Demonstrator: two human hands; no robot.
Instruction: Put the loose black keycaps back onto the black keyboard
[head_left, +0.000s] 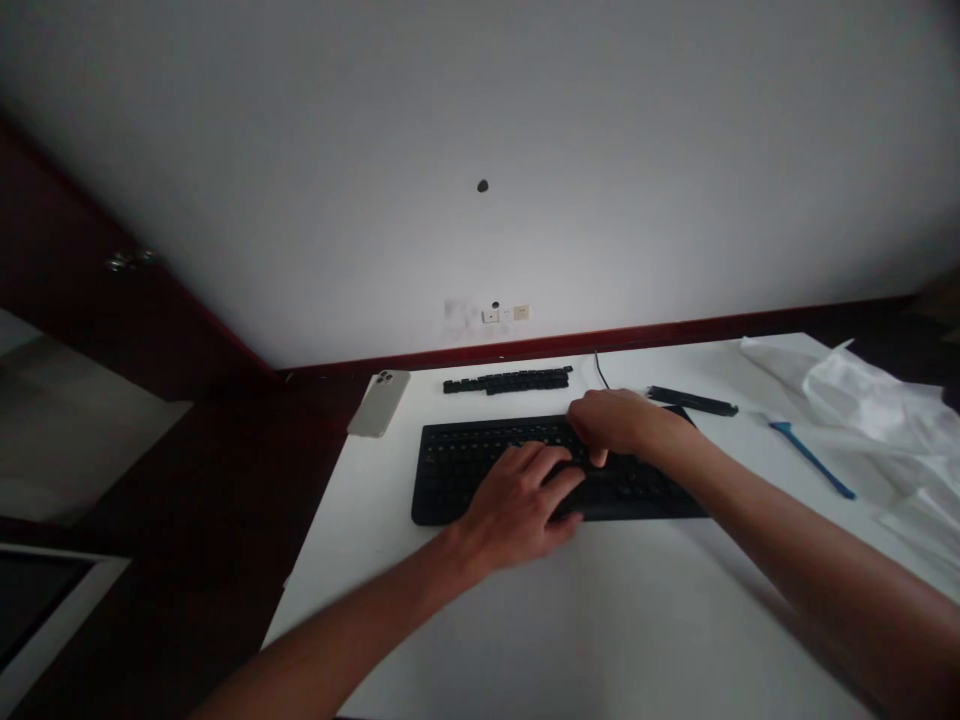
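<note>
A black keyboard (450, 470) lies on the white table, its cable running off behind it. My left hand (525, 500) rests on the middle of the keyboard, fingers spread over the keys and thumb near the front edge. Curled downward, my right hand (611, 420) presses at the keyboard's upper rows; whatever its closed fingers hold is hidden. Beyond the keyboard, loose black keycaps (517, 381) stand in rows. A long black strip (694, 401) lies to the right of my right hand.
A white phone (379, 404) lies at the table's back left corner. To the right are a slim blue tool (814, 460) and crumpled translucent plastic (870, 390). The white table (375, 580) stands near a wall with sockets (506, 314); a dark red door (97, 230) is at left.
</note>
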